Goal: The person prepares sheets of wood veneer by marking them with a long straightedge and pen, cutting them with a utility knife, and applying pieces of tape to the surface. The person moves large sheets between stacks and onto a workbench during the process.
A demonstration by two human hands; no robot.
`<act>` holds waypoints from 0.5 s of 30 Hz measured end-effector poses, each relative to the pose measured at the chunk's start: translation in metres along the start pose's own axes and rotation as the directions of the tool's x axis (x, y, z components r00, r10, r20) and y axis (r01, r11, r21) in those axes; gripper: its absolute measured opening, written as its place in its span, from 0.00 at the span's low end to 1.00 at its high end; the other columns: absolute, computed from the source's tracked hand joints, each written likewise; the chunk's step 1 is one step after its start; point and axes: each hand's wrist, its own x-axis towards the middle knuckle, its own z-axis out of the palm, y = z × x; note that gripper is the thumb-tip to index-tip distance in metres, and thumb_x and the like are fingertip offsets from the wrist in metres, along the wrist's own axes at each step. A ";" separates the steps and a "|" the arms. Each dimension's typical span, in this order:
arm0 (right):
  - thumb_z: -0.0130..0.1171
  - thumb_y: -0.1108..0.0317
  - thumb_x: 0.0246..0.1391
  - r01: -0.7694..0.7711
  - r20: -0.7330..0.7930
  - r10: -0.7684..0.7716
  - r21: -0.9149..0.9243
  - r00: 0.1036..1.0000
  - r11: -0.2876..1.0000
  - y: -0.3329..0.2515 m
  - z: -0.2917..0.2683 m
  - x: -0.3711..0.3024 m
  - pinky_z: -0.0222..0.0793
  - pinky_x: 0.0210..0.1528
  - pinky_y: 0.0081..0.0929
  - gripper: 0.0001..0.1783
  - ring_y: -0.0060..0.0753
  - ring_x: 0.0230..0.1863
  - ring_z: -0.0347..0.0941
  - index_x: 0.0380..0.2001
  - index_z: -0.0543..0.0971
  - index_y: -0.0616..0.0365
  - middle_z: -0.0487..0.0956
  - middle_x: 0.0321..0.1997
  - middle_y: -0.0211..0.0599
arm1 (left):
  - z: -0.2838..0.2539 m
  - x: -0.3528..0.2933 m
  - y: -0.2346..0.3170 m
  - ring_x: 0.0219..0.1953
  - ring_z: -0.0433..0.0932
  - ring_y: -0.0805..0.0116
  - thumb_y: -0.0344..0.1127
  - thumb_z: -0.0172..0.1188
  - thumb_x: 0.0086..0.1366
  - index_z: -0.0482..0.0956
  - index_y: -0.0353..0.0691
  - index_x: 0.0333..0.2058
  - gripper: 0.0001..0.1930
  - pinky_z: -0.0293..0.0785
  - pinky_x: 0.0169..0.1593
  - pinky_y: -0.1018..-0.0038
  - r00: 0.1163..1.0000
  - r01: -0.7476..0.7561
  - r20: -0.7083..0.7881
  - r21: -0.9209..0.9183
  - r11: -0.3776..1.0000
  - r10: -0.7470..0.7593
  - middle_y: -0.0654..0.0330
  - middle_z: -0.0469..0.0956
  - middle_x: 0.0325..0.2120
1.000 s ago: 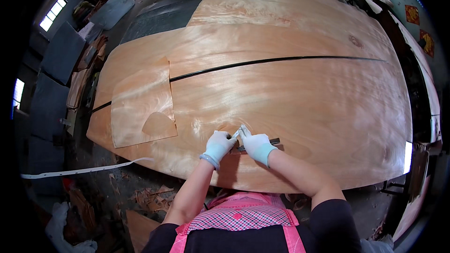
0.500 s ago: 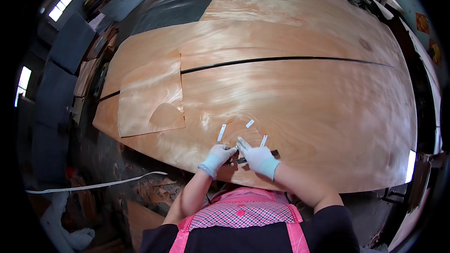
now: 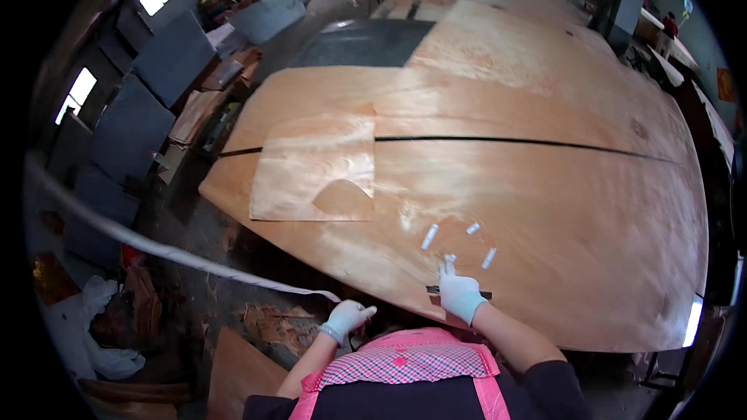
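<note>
Both my hands wear white gloves. My right hand [image 3: 461,295] rests near the front edge of a large wood veneer sheet [image 3: 560,241], its extended fingertips pressing a small white tape piece [image 3: 450,258]. A dark, narrow tool [image 3: 433,289] pokes out on both sides of this hand and appears held against the palm. My left hand [image 3: 348,319] is off the sheet's front edge, fingers curled, next to the end of a long white strip [image 3: 210,266]; whether it grips anything is hidden. Three other white tape pieces [image 3: 429,236] surround a round patch in the grain.
A smaller veneer piece [image 3: 311,179] lies across a black gap [image 3: 498,139] in the sheet. A dark panel [image 3: 362,43] lies farther back. Veneer scraps [image 3: 276,323] and white plastic [image 3: 105,342] are at lower left. Grey boards [image 3: 175,58] stand left.
My left hand has left my right hand and moved off the edge toward the white strip's end. My right hand stays at the tape piece. The view has shifted.
</note>
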 end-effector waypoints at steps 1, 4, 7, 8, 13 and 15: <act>0.54 0.67 0.48 -0.082 0.175 0.077 0.024 0.982 0.996 -0.016 -0.016 0.008 0.76 0.44 0.43 0.35 0.52 0.47 0.78 0.62 0.62 0.62 0.52 0.70 0.62 | -0.009 -0.009 -0.020 0.16 0.77 0.66 0.53 0.56 0.65 0.80 0.35 0.21 0.25 0.73 0.24 0.68 1.000 0.021 -0.007 -0.026 0.999 -0.021 0.57 0.77 0.13; 0.53 0.66 0.50 0.113 -0.228 -0.158 -0.200 0.961 0.973 -0.068 -0.016 0.018 0.73 0.50 0.46 0.34 0.56 0.52 0.75 0.62 0.63 0.57 0.54 0.71 0.57 | -0.033 -0.028 -0.079 0.15 0.76 0.67 0.52 0.57 0.65 0.81 0.34 0.21 0.25 0.72 0.24 0.69 0.993 0.041 -0.099 -0.149 0.988 -0.056 0.57 0.77 0.14; 0.52 0.66 0.51 0.204 -0.133 -0.186 0.137 0.974 0.969 -0.136 -0.013 0.040 0.71 0.54 0.43 0.33 0.55 0.56 0.71 0.63 0.64 0.52 0.57 0.70 0.51 | -0.060 -0.047 -0.107 0.15 0.76 0.68 0.51 0.57 0.65 0.81 0.34 0.23 0.24 0.72 0.24 0.70 0.992 0.016 -0.120 -0.257 0.966 -0.049 0.58 0.77 0.14; 0.52 0.67 0.51 0.218 -0.074 -0.205 0.315 0.976 0.924 -0.155 -0.008 0.045 0.70 0.56 0.41 0.33 0.55 0.57 0.70 0.63 0.64 0.50 0.59 0.69 0.48 | -0.064 -0.049 -0.125 0.16 0.76 0.69 0.51 0.56 0.66 0.81 0.34 0.24 0.23 0.72 0.23 0.71 0.992 0.016 -0.113 -0.293 0.956 -0.052 0.58 0.77 0.14; 0.54 0.64 0.51 0.421 -0.309 -0.341 0.243 0.888 0.874 -0.248 0.022 0.106 0.75 0.46 0.43 0.38 0.55 0.47 0.76 0.66 0.58 0.52 0.58 0.70 0.48 | -0.083 -0.062 -0.211 0.18 0.75 0.76 0.50 0.54 0.68 0.83 0.36 0.32 0.21 0.70 0.23 0.77 0.989 0.041 -0.108 -0.477 0.878 -0.105 0.63 0.78 0.16; 0.53 0.64 0.52 0.399 -0.239 -0.357 0.161 0.903 0.903 -0.294 0.001 0.138 0.75 0.44 0.44 0.38 0.53 0.46 0.77 0.66 0.57 0.53 0.57 0.71 0.48 | -0.092 -0.073 -0.240 0.18 0.76 0.74 0.49 0.54 0.68 0.82 0.34 0.32 0.21 0.71 0.23 0.77 0.987 0.034 -0.114 -0.552 0.833 -0.117 0.62 0.77 0.16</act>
